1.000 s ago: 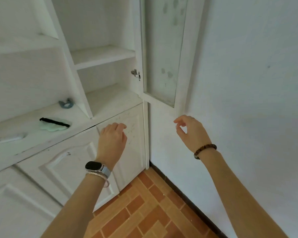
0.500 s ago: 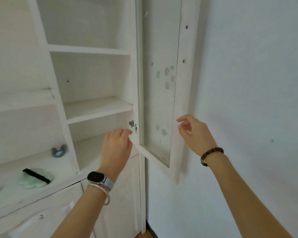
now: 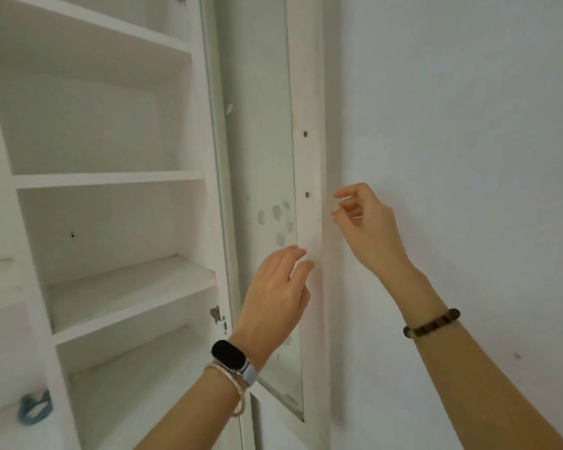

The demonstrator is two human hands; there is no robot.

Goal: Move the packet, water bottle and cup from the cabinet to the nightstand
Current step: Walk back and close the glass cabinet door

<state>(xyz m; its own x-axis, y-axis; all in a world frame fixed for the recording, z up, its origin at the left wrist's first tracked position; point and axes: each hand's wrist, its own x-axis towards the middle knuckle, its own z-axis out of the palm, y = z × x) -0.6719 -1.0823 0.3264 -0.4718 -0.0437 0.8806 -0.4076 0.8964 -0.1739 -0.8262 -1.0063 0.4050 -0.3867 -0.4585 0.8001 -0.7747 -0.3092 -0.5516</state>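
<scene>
Cabinet door (image 3: pixel 307 157) stands with its outer edge between left hand (image 3: pixel 275 293) and right hand (image 3: pixel 368 228), both loose-fingered, gripping nothing.

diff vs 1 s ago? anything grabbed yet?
Both hands rose with the view: left hand went up and right, from the lower cabinet door to the glass door frame; right hand climbed along its outer edge. Nothing taken hold of. Door stays open, hands loose, blue item still on its shelf.
</scene>
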